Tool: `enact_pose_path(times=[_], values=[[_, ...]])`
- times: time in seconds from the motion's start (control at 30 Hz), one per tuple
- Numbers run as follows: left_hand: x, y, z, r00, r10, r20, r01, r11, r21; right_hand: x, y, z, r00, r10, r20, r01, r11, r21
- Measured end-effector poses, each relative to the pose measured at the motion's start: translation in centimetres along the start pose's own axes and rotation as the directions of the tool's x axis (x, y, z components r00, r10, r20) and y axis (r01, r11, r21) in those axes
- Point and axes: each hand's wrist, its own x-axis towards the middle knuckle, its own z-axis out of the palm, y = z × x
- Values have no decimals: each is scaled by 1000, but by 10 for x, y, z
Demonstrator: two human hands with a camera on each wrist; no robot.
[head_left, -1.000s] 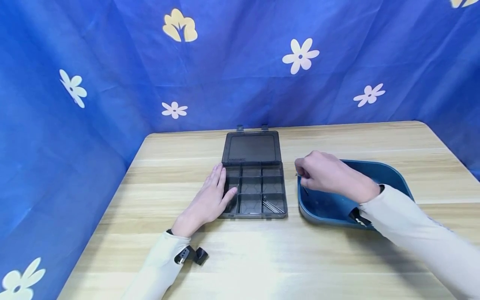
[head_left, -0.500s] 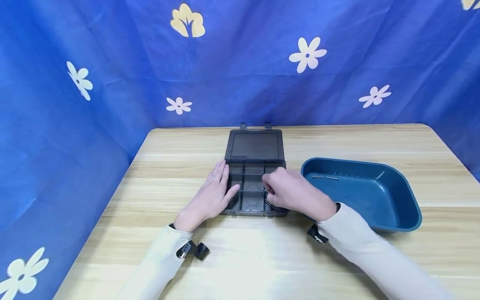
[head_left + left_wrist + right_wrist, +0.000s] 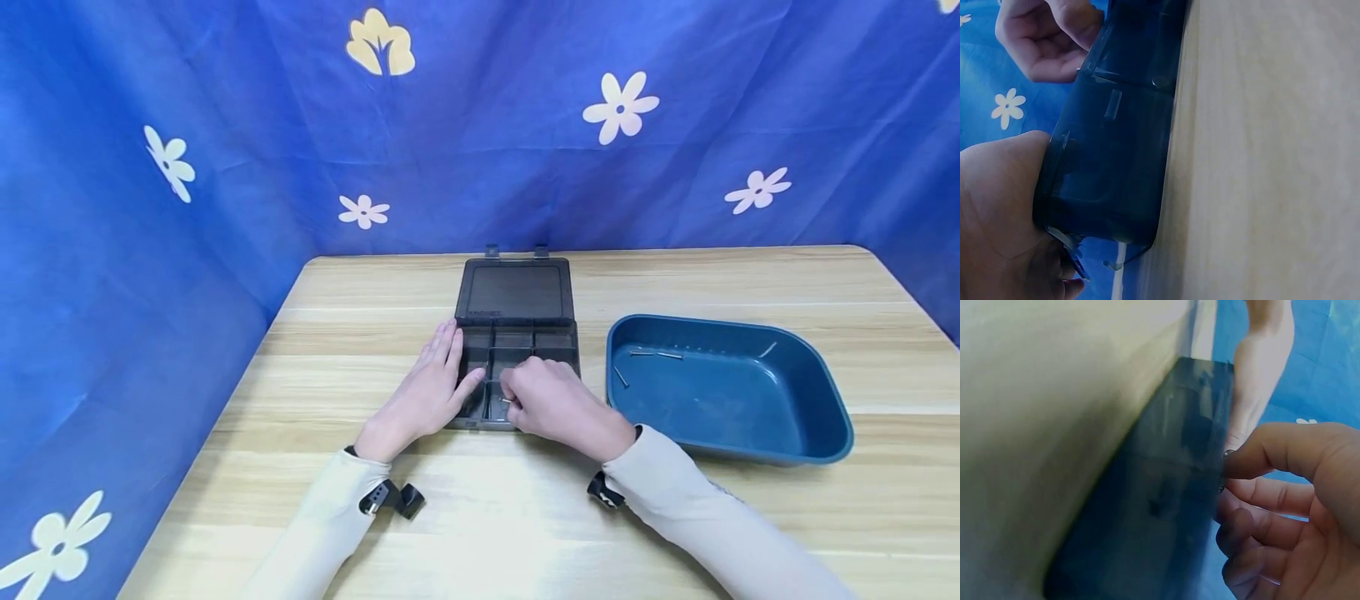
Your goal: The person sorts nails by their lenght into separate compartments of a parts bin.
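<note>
A dark translucent compartment box [image 3: 512, 357] lies with its lid [image 3: 514, 289] raised toward the back. My left hand [image 3: 427, 392] rests along its left side with fingers straight, the thumb reaching over the left compartments. Over the front compartments, my right hand [image 3: 555, 398] pinches a thin metal screw [image 3: 505, 400] between thumb and curled fingers. Small metal heads show at the fingertips in the right wrist view, where a screw head [image 3: 1229, 453] sits by the thumb. The right hand hides the front right compartment.
A blue plastic basin [image 3: 738, 400] stands to the right of the box. In it lie a few loose screws [image 3: 656, 354] near the back left, with another screw [image 3: 621, 377] by the left wall. A blue flowered curtain [image 3: 465, 125] hangs behind the wooden table [image 3: 360, 300].
My right hand has moved left from the basin to the box, first over the right compartments, then toward the front middle, carrying a screw. The left hand has stayed on the box.
</note>
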Motion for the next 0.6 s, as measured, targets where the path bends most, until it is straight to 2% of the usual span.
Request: enact_pose_path(times=[0.17,0.33,0.47,0.6], values=[[-1,0,-1,1000,0,3,0,1000,7,3,-2,8,1000,-14,-20,14,1000,-16],[0,0,2,1000,2,4,-2,1000,12,1,-3,6,999,-10,-41,9,1000,-28],[-1,0,2,1000,-7,-2,7,1000,21,-3,-5,-6,997,-27,-76,23,999,-48],[-1,0,0,1000,-10,-1,10,1000,22,-8,0,-29,992,-41,-116,30,995,-96]])
